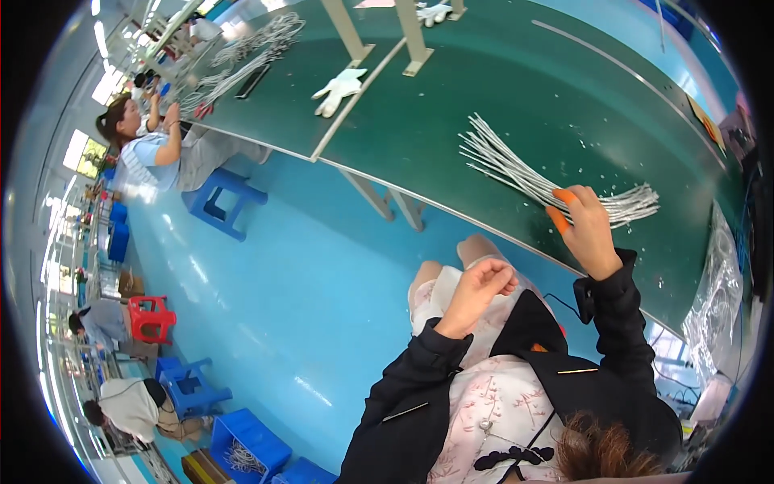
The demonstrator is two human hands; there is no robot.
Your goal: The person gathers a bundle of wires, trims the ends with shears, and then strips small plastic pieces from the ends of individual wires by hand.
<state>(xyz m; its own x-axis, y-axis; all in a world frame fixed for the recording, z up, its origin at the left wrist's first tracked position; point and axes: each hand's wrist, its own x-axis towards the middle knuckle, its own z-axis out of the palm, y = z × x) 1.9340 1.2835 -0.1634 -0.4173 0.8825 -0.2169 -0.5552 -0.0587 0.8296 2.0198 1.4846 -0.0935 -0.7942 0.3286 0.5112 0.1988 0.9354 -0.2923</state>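
A bundle of thin whitish-grey cables (512, 169) lies on the green tabletop, fanned out at both ends. My right hand (591, 234) reaches over it near the bundle's right part. Orange finger covers sit on its thumb and forefinger, and the fingers close about the cables; their undersides are hidden. Over my lap, short of the table edge, my left hand (476, 297) is raised with its fingers curled in toward the thumb. Nothing shows sticking out of it.
The green table (451, 105) carries small white scraps. A white glove (339, 91) lies by the seam, near metal posts. Clear plastic (713, 298) hangs at the right edge. More cables (250, 52) lie far left, where a person sits on a blue stool (226, 202).
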